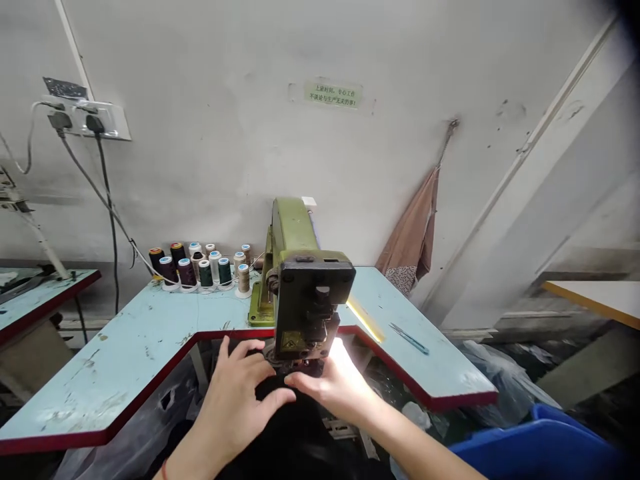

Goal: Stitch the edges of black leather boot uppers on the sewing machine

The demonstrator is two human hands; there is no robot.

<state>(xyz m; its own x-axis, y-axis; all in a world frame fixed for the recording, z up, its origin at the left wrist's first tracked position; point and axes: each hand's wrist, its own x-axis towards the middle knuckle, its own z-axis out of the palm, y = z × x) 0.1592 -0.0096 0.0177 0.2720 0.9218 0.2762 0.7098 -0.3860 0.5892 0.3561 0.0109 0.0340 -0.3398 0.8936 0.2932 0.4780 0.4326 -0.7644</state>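
Note:
A green sewing machine (295,230) with a dark front head (305,300) stands in the cut-out of the table. My left hand (237,393) is at the left of the head, its fingers spread and thumb stretched out over black cloth (295,427). On the other side, my right hand (345,387) reaches in beside the needle area, its thumb pointing left close to the cloth. Lamp glare and the machine head hide its other fingers, so its grip does not show. The black cloth hangs below the head, and its edges blend into the dark area beneath.
Several thread cones (205,270) stand on the light blue table (135,353) at the left. Thread snips (410,339) and a yellow ruler-like strip (367,320) lie at the right. Brown cloth (413,233) hangs on the wall. A blue bin (530,443) stands lower right.

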